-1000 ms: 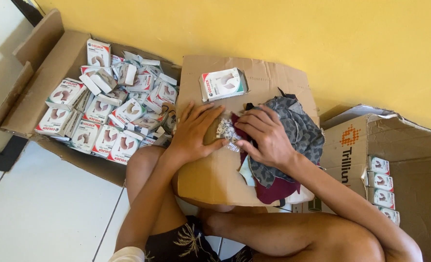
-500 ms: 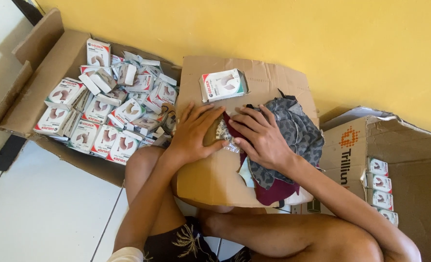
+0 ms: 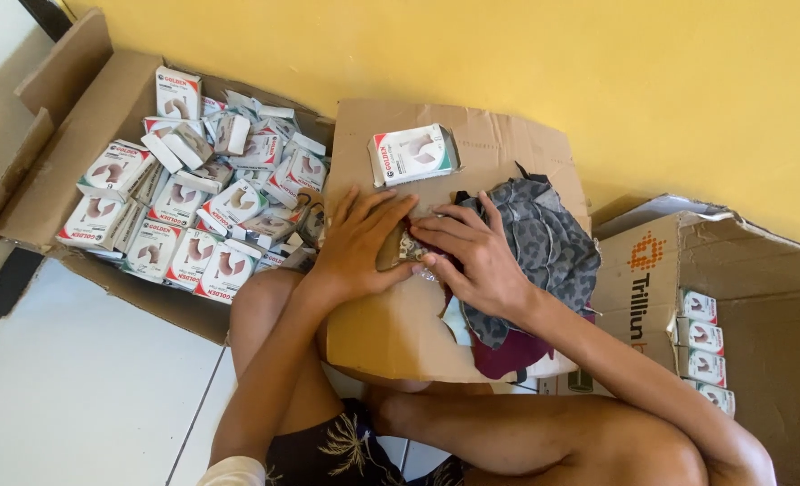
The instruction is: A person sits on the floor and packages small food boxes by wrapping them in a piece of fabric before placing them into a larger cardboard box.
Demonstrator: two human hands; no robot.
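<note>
On the sheet of cardboard [image 3: 400, 333] across the person's lap, both hands meet over a small crinkly clear packet [image 3: 411, 247]. Left hand [image 3: 357, 243] lies flat with fingers spread, its fingertips pressing down on the packet's left side. Right hand [image 3: 474, 256] comes in from 3 o'clock, thumb and fingers curled and pinching the packet's right edge, so the two hands nearly touch. Most of the packet is hidden under the fingers; what is inside I cannot tell.

Just at 3 o'clock of the right hand lies a heap of grey patterned cloth [image 3: 544, 243], with a dark red piece under it. At 12 o'clock, near the cardboard's far edge, sits a single small white carton [image 3: 413, 155]. Out at 9 to 10 o'clock, an open box [image 3: 58, 144] is heaped with the same small white cartons [image 3: 193, 216]. At 3 o'clock, well apart, another cardboard box [image 3: 760, 297] holds a neat row of them.
</note>
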